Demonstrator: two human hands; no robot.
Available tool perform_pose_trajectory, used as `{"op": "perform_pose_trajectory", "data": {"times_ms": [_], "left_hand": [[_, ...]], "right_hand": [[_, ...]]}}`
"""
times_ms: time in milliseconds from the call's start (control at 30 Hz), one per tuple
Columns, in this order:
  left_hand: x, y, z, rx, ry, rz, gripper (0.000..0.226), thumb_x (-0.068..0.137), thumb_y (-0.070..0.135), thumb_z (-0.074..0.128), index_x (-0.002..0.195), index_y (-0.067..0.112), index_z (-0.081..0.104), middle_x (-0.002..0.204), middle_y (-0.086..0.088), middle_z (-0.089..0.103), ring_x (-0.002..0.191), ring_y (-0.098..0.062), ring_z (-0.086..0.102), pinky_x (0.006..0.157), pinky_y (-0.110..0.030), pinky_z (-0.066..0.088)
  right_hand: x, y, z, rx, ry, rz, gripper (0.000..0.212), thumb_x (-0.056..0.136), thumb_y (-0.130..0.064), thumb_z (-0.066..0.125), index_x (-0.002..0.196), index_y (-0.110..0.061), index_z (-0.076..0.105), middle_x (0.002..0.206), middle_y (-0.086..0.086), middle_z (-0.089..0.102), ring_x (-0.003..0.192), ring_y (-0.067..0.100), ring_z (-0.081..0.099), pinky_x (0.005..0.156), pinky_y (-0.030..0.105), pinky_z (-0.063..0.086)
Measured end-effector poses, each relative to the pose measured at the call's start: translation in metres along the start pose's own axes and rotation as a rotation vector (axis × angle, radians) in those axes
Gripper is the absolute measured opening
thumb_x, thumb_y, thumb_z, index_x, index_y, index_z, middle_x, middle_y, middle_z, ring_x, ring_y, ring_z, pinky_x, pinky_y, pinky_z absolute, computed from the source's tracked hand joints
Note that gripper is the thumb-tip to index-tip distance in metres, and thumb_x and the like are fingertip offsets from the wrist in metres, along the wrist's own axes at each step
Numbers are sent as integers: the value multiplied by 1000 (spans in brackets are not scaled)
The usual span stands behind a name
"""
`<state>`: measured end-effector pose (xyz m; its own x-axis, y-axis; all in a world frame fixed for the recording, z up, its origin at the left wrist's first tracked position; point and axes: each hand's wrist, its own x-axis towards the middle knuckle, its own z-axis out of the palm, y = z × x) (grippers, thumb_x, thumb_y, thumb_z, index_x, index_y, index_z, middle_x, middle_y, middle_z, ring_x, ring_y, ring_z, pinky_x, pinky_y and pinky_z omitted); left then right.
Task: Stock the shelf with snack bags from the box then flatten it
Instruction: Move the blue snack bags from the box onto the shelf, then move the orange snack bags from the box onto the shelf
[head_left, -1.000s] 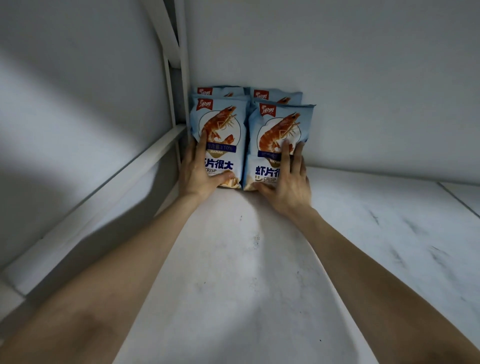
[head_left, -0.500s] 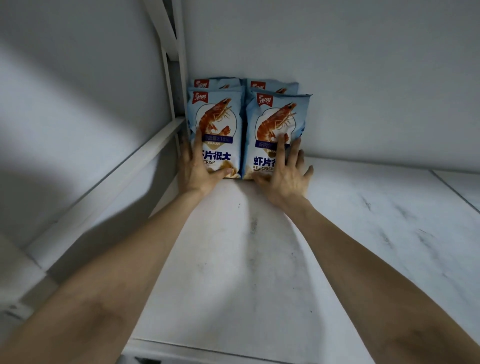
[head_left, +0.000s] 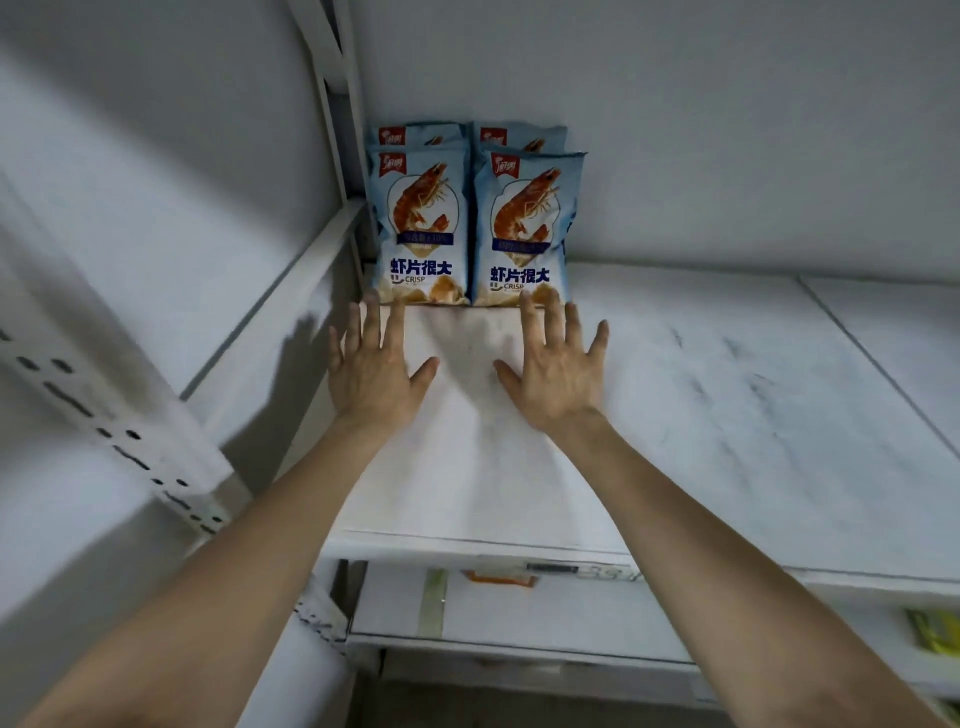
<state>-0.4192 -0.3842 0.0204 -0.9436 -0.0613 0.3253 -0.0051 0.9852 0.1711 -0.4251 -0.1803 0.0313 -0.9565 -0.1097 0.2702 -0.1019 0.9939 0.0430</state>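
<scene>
Blue bags, white shelf

The snack bags (head_left: 470, 223) are light blue with an orange shrimp picture. The shelf (head_left: 727, 415) is white with grey streaks.

Pale wall (head_left: 727, 130) behind, orange tag (head_left: 498, 577) on a lower edge, yellow-green item (head_left: 932, 630) far right.

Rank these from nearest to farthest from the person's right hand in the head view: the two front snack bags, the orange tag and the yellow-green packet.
From the right hand:
1. Front right snack bag, at its fingertips.
2. Front left snack bag, beside it, to the left.
3. Orange tag, lower down, towards the person.
4. Yellow-green packet, far lower right.
</scene>
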Motion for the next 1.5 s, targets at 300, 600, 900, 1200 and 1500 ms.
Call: {"op": "perform_pose_trajectory", "data": {"times_ms": [300,600,900,1200,1500], "left_hand": [[-91,33,-43,178,-220,35,79,95,64,25,156,24,-6,165,-9,-5,151,-28,-7,120,-49,-3],[-191,72,-84,146,-144,93,78,96,63,24,156,24,-7,164,-10,-3,151,-28,-6,119,-48,-6],[-283,100,-103,81,-93,260,77,92,61,39,155,20,22,159,-16,25,149,-34,18,119,-53,10],[-397,141,-130,54,-199,490,78,94,62,32,157,24,4,164,-10,6,152,-28,-1,120,-48,-4],[-509,212,-122,46,-358,778,78,96,63,26,156,24,-5,164,-11,0,151,-29,-5,120,-49,-3]], "right_hand": [[-94,9,-41,7,-33,-15,79,96,-62,29,157,-23,-3,165,13,2,151,33,6,115,63,6],[-192,30,-75,24,-35,-12,78,95,-61,32,157,-22,7,164,13,5,151,32,6,115,63,0],[-329,49,-92,57,-9,178,77,90,-62,24,152,-19,31,158,15,29,146,34,27,113,66,17],[-483,65,-115,-32,-34,396,76,91,-61,28,154,-19,30,159,14,27,147,32,26,113,63,17],[-648,89,-121,-86,-102,701,76,91,-58,43,153,-16,31,157,16,32,144,33,33,112,64,21]]}}
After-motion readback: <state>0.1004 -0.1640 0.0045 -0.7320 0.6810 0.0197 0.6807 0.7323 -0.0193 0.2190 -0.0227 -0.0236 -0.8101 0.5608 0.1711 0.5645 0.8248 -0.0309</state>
